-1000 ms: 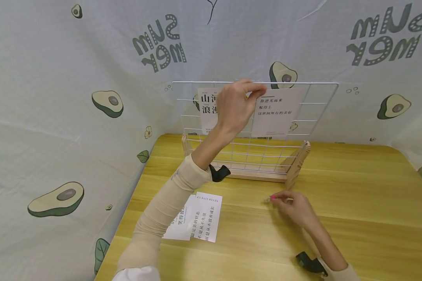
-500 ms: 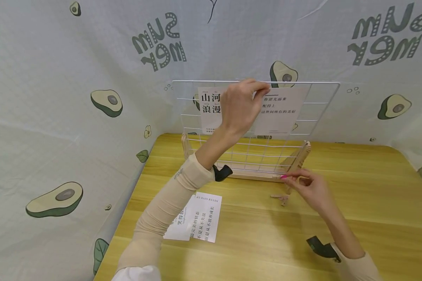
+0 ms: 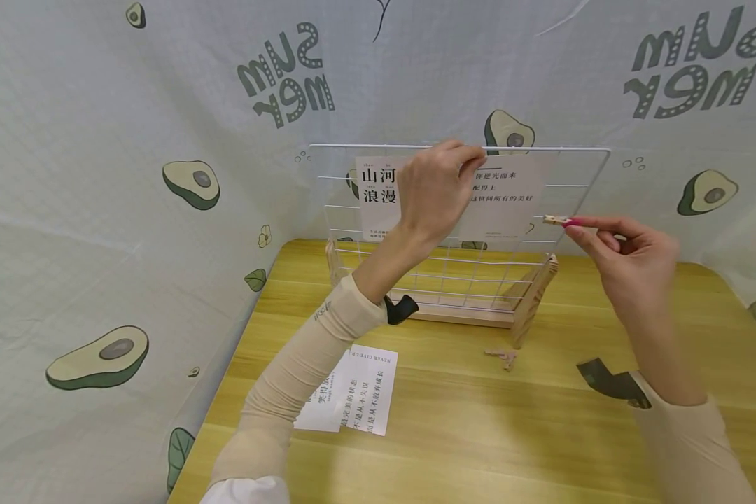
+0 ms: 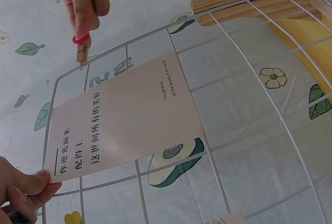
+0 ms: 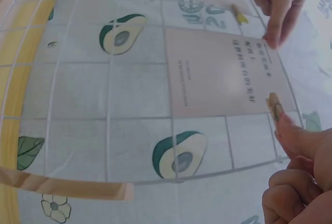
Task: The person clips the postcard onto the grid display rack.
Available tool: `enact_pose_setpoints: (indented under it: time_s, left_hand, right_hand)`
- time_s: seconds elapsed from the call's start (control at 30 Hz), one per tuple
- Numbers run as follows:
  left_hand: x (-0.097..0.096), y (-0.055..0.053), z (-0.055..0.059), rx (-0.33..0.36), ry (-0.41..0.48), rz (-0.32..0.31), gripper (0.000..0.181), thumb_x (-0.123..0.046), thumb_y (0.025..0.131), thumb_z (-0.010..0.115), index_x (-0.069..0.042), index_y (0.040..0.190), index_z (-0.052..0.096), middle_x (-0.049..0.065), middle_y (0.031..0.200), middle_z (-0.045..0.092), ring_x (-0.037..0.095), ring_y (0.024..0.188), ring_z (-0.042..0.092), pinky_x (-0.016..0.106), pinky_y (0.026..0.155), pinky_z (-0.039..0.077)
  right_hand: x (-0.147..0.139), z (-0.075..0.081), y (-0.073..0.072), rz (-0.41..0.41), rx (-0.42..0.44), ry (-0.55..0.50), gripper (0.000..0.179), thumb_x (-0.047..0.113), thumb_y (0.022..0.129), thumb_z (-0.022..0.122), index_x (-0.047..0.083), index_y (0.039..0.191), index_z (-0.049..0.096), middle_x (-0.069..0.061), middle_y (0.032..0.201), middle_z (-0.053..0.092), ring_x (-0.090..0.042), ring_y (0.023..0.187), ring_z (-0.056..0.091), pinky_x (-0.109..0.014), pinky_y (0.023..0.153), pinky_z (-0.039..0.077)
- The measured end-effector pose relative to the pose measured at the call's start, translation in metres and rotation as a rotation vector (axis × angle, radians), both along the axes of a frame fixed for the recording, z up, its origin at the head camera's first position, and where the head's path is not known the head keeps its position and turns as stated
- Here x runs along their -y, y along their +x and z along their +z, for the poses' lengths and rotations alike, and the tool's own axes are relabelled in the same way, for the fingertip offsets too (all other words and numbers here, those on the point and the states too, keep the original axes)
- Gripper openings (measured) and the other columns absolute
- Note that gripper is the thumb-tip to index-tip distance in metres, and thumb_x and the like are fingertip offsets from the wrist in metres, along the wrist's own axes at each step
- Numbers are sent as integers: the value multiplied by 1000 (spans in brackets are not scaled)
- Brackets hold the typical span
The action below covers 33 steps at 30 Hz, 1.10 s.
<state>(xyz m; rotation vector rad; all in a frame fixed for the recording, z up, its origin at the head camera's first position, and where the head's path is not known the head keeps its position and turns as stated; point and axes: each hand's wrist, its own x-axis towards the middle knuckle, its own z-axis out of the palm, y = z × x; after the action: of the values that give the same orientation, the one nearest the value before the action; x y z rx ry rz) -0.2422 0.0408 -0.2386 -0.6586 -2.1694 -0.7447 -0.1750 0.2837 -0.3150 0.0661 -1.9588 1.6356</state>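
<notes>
My left hand (image 3: 433, 189) pinches the upper left corner of a white printed card (image 3: 500, 213) at the top of a white wire grid (image 3: 567, 217). In the left wrist view, that card (image 4: 129, 115) lies against the wires. Thumb and forefinger of my right hand (image 3: 636, 262) pinch a small wooden clothespin (image 3: 553, 220) with a pink part, just right of the card. The right wrist view has the clothespin (image 5: 275, 106) near the card's upper right corner. A second card (image 3: 374, 192) hangs to the left, partly behind my left hand.
A wooden base (image 3: 466, 315) holds the grid upright on the wooden table (image 3: 441, 448). Small clothespins (image 3: 502, 357) lie in front of it. Overlapping printed cards (image 3: 372, 392) lie at front left. A yellow heart (image 5: 238, 14) shows beside the second card. Avocado-print cloth (image 3: 416, 77) hangs behind.
My right hand has lifted the clothespin from the table up to the right of the card. My left hand and the card have shifted slightly right.
</notes>
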Motion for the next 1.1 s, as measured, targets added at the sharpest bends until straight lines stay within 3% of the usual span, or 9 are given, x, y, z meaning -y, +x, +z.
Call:
enact_pose_setpoints:
  time_s: [0.1, 0.43, 0.73, 0.97, 1.1]
  left_hand:
    - [0, 0, 0, -5, -9, 13, 15, -20, 100, 69, -15, 101, 84, -3, 93, 80, 10, 66, 67, 16, 52, 34]
    - [-2, 0, -4, -43, -10, 44, 15, -20, 100, 68, -15, 99, 82, -4, 95, 80, 10, 71, 71, 18, 53, 40]
    - [-3, 1, -5, -100, -10, 56, 16, -20, 101, 67, -14, 100, 81, -3, 98, 81, 9, 67, 71, 17, 49, 33]
    - [-4, 0, -7, -142, -22, 56, 17, -19, 102, 65, -12, 99, 81, -2, 98, 81, 8, 62, 68, 17, 48, 31]
    - [-6, 0, -7, -145, -29, 56, 17, -19, 102, 65, -12, 98, 81, -2, 97, 81, 8, 62, 67, 18, 48, 33]
  right_hand:
    - [1, 13, -4, -22, -16, -45, 14, -1, 85, 81, -5, 99, 80, 3, 60, 38, -11, 55, 23, -26, 52, 14]
    - [6, 34, -17, -213, 8, 142, 10, 14, 86, 84, 8, 94, 83, 8, 59, 40, -9, 54, 26, -23, 50, 19]
    - [9, 40, -24, -194, -19, 218, 12, 14, 86, 84, 7, 95, 83, 11, 58, 46, -8, 55, 26, -23, 52, 19]
    - [8, 42, -25, -153, -4, 178, 11, 10, 85, 84, 3, 94, 83, 12, 60, 54, -8, 56, 29, -19, 53, 24]
    - [10, 44, -24, -142, 32, 168, 5, 10, 85, 84, 9, 90, 83, 12, 59, 54, -8, 55, 27, -20, 53, 24]
